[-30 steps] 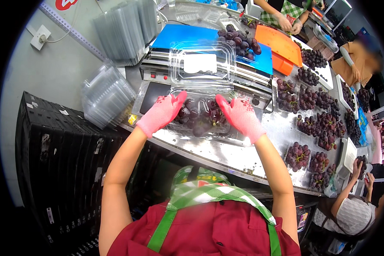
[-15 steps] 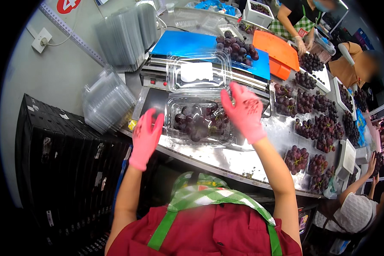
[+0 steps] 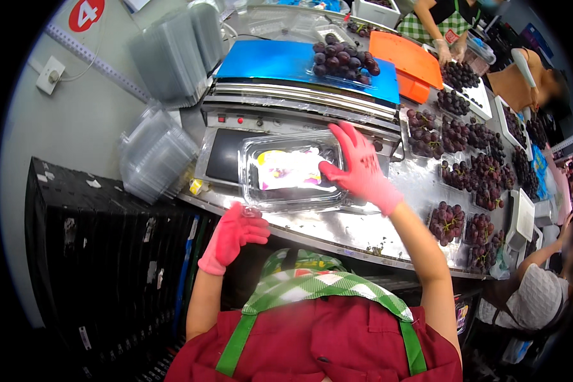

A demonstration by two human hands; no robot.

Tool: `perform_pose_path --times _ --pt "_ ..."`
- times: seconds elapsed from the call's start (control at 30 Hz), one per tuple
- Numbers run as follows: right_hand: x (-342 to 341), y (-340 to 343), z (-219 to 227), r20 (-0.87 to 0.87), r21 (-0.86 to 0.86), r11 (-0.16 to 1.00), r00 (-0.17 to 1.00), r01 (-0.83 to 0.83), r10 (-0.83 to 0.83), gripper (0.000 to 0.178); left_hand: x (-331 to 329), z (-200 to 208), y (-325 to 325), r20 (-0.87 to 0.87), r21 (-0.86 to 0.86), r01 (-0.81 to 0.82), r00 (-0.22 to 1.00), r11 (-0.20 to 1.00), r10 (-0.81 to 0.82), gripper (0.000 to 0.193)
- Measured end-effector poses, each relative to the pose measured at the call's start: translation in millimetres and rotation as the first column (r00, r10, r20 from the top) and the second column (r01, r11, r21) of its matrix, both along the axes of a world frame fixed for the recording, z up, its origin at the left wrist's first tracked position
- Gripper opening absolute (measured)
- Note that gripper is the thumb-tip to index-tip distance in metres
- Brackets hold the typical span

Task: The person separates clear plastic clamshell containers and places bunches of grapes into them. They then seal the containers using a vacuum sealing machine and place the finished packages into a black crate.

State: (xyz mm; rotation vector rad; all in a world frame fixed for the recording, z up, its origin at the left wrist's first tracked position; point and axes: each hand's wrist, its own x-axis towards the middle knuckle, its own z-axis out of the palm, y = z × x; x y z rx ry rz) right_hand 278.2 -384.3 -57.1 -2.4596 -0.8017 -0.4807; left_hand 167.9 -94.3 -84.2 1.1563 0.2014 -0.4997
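A clear plastic clamshell box [image 3: 261, 200] lies in front of me on a black plate, its lid folded down over dark grapes. On the lid is a colourful label [image 3: 290, 169]; glare hides part of it. My right hand [image 3: 360, 169], in a pink glove, rests on the box's right side with thumb and fingers spread. At the near left corner my left hand [image 3: 234, 237], also gloved in pink, is low beside the table edge, fingers stretched out and nothing held. Behind the box stands a wrapping machine [image 3: 299, 121] with a blue top, where a box of loose grapes [image 3: 344, 60] sits.
Stacks of empty clear boxes [image 3: 156, 153] stand at the left, above black crates [image 3: 108, 248]. Several grape bunches [image 3: 477, 165] in clear boxes cover the right side, near an orange scale [image 3: 404, 60]. Co-workers [image 3: 442, 32] handle grapes at the far right.
The lid has come down from the far side over the grapes. My left hand has moved down toward the table edge; the right hand now rests on the lid.
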Motion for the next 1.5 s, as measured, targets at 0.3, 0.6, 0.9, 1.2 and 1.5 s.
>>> perform_pose_path --times 0.3,0.6,0.9,1.2,1.5 --pt "-84.7 -5.9 -53.3 -0.752 0.653 0.414 0.61 0.634 0.252 0.027 11.2 -12.0 0.0 -0.002 0.233 0.038 0.999 0.972 -0.039 0.025" --pt "-134.9 -34.9 -80.6 -0.767 0.508 0.346 0.597 0.789 -0.235 0.017 -0.1 47.6 -87.3 0.339 0.542 0.1 0.883 0.834 -0.326 0.028" --pt "-377.2 -111.4 -87.6 -0.509 0.636 -0.731 0.847 0.249 -0.154 0.016 -62.1 49.9 -283.4 0.316 0.453 0.746 0.379 0.489 -0.87 0.029" --pt "-568.1 -136.5 -118.8 -0.581 0.606 -0.771 0.552 -0.196 -0.598 0.009 -229.4 25.6 -425.9 0.081 0.181 0.973 -0.162 -0.146 -0.983 0.01" --pt "-661.8 -148.4 -147.2 -0.761 0.537 -0.832 0.346 -0.139 -0.549 0.007 -318.9 -10.3 -475.1 -0.029 0.326 0.895 -0.314 -0.306 -0.949 0.021"
